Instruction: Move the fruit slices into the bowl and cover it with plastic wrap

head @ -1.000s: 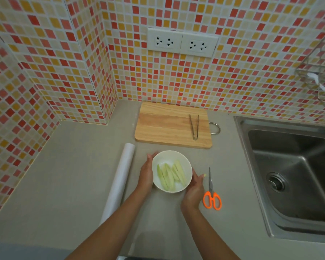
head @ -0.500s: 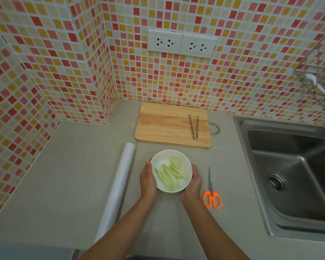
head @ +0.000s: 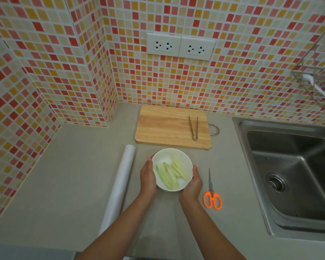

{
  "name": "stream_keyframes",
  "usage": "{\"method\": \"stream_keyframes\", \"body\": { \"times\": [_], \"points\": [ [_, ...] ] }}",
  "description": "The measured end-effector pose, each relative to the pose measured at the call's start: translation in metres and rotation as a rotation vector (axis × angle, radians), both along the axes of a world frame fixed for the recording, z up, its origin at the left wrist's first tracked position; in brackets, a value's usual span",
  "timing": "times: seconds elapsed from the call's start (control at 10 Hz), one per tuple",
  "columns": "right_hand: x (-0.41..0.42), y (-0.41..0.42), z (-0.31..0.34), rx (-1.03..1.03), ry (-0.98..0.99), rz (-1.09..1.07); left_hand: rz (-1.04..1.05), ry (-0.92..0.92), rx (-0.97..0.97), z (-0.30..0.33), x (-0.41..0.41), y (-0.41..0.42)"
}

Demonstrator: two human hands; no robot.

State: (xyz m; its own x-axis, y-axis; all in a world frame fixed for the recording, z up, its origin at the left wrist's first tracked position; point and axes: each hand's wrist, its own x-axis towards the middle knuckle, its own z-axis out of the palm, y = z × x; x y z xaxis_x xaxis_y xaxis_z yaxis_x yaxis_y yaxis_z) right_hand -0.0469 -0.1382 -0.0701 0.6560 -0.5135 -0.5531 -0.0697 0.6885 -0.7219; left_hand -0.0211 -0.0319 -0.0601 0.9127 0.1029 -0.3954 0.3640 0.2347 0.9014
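A white bowl point(head: 164, 155) stands on the grey counter, holding several pale green fruit slices point(head: 170, 172). My left hand point(head: 148, 175) cups its left side and my right hand point(head: 192, 182) cups its right side, both pressed against the wall of the bowl. A faint sheen lies across the bowl's top; whether it is plastic wrap I cannot tell. The white roll of plastic wrap point(head: 119, 184) lies just left of my left hand, running from near to far.
A wooden cutting board point(head: 163, 126) with metal tongs point(head: 193, 127) on its right part sits behind the bowl. Orange-handled scissors point(head: 212, 194) lie right of my right hand. A steel sink point(head: 293, 171) fills the right side. Tiled walls enclose the corner.
The bowl has turned between my hands, so the slices now slant the other way. Both hands slid back along its sides toward me.
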Motion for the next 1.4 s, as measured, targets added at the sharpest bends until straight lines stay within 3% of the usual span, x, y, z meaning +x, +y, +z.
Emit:
{"method": "stream_keyframes", "body": {
  "times": [0.6, 1.0, 1.3, 1.4],
  "points": [
    [0.007, -0.022, -0.011, -0.23, 0.0, 0.19, -0.096, -0.046, 0.081, -0.016, 0.008, -0.001],
    [-0.005, -0.021, 0.0, -0.31, -0.026, 0.206, -0.126, -0.089, 0.079, -0.013, 0.005, 0.009],
    [-0.007, -0.028, 0.003, -0.41, 0.032, 0.286, -0.166, 0.001, 0.101, -0.01, 0.012, 0.02],
    [-0.009, -0.039, 0.015, -0.533, 0.094, 0.309, -0.216, -0.028, 0.271, 0.003, 0.014, 0.029]
  ]
}}
